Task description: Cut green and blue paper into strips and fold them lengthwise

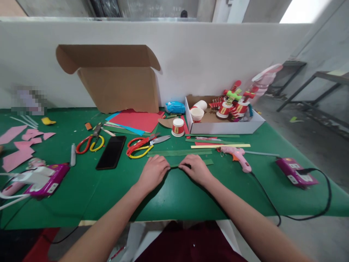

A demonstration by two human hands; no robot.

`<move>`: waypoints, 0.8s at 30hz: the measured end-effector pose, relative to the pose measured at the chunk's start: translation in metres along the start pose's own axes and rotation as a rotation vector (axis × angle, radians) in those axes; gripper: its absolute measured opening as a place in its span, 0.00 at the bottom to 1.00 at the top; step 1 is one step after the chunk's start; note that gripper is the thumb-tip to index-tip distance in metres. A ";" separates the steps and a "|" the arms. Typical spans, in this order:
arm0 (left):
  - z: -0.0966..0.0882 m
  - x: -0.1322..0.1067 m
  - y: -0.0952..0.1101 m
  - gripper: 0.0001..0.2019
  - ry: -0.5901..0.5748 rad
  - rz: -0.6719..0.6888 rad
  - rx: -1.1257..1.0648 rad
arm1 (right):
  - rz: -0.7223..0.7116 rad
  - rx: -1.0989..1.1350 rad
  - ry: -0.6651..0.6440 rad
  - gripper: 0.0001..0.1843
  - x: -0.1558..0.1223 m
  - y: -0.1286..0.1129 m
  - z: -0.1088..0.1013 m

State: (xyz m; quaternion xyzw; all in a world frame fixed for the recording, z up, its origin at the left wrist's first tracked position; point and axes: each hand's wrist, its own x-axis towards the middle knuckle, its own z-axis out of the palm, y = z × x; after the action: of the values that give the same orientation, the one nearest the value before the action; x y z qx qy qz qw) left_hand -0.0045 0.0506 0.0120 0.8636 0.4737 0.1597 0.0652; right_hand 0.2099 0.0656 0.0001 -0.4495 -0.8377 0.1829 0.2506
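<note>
Between my hands, just above the green table, runs a narrow green paper strip [174, 167]. My left hand [155, 169] is closed, its fingertips pinching the strip. From the other side my right hand [196, 169] pinches it too, thumb and fingers together. Another length of green paper [208, 162] shows past my right hand; whether it belongs to the same strip I cannot tell. Just beyond my hands lie flat green strips [180, 153]. Scissors with yellow and red handles [139, 147] and red-handled pliers rest to the left of these strips.
A pink glue gun [236, 154] lies right, its cord running to a purple power block [296, 173]. Left are a black phone [111, 153], more scissors [91, 142] and pink paper pieces [19, 156]. Behind stand a paper cup [178, 127] and a white box [226, 127] of cup figures.
</note>
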 end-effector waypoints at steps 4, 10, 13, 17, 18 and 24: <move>-0.004 0.004 0.001 0.10 -0.038 -0.085 -0.005 | 0.071 -0.034 -0.018 0.06 0.003 -0.002 -0.001; -0.007 0.006 0.005 0.08 -0.066 -0.112 0.023 | 0.083 -0.035 -0.060 0.08 0.007 -0.001 -0.003; -0.006 0.003 0.006 0.08 -0.044 -0.109 0.006 | 0.089 0.001 -0.067 0.08 0.008 0.000 -0.005; -0.005 -0.002 0.007 0.07 -0.011 -0.089 -0.002 | 0.116 -0.026 -0.096 0.09 0.011 -0.002 -0.007; -0.004 -0.002 0.007 0.07 -0.006 -0.081 0.003 | 0.127 -0.035 -0.102 0.09 0.012 -0.003 -0.007; -0.002 0.001 0.007 0.09 -0.004 -0.127 0.017 | 0.162 -0.077 -0.112 0.10 0.014 -0.009 -0.008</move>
State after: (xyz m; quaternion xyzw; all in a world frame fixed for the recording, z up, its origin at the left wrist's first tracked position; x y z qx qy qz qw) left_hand 0.0013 0.0478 0.0156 0.8328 0.5287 0.1493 0.0687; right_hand 0.2018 0.0734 0.0155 -0.5140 -0.8178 0.1950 0.1705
